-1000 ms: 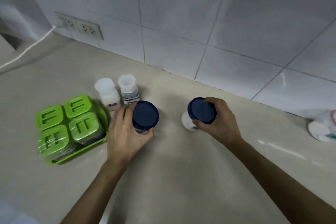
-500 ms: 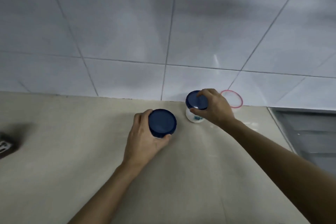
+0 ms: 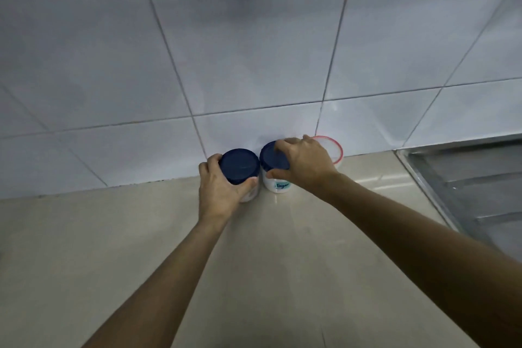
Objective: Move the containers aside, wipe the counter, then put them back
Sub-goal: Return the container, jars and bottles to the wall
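**A:** Where are the 2 jars?

**B:** Both stand upright on the counter [image 3: 282, 248], hard against the tiled wall [image 3: 254, 51], side by side and almost touching. The left hand [image 3: 219, 189] wraps around the left jar [image 3: 239, 165] just under its dark blue lid. The right hand [image 3: 303, 162] grasps the right jar [image 3: 278, 185] from above, with fingers over the lid and thumb on the white side.

**A:** How will they handle?

**B:** I'd say stiff, smooth plastic, light enough for 1 hand each. Smooth sides may slip. Taking hold around the body below the lid seems safer to me than lifting by the lid, in case 1 is loose.

**A:** What's inside?

**B:** I can't tell, because the walls are opaque and both lids are on. The right jar has a teal label [image 3: 282, 186], too blurred to read. A 3rd tub, the red-rimmed container [image 3: 337, 150], sits behind the right hand. It is mostly hidden, so I can't tell its contents either.
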A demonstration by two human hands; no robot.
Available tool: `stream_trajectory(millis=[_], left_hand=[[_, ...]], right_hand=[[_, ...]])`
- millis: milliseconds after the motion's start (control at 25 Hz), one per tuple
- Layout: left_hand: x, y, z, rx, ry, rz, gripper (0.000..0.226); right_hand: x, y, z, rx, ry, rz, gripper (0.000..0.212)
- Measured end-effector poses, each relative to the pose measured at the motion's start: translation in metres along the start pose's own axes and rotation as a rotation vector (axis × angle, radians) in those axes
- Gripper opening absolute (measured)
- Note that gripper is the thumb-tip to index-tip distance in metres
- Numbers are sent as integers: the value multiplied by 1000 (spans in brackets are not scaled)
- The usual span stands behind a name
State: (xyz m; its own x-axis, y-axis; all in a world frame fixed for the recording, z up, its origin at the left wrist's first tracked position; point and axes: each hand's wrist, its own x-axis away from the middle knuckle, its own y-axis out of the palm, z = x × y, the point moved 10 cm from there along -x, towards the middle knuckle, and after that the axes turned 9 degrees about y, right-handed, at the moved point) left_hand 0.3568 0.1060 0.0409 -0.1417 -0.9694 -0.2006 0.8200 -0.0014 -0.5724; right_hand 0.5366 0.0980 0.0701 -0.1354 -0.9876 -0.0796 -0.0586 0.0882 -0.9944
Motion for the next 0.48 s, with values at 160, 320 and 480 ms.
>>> stream_trajectory(millis=[160, 320, 480], left_hand=[[24, -85, -49, 30, -158, 192, 90], [54, -75, -58, 28, -95, 187, 59], [83, -41, -17, -132, 202, -50, 35]], right_hand=[[26, -8, -106, -121, -168, -14, 55], [62, -7, -79, -214, -195, 153, 29], [105, 11, -62, -156, -326, 108, 24]])
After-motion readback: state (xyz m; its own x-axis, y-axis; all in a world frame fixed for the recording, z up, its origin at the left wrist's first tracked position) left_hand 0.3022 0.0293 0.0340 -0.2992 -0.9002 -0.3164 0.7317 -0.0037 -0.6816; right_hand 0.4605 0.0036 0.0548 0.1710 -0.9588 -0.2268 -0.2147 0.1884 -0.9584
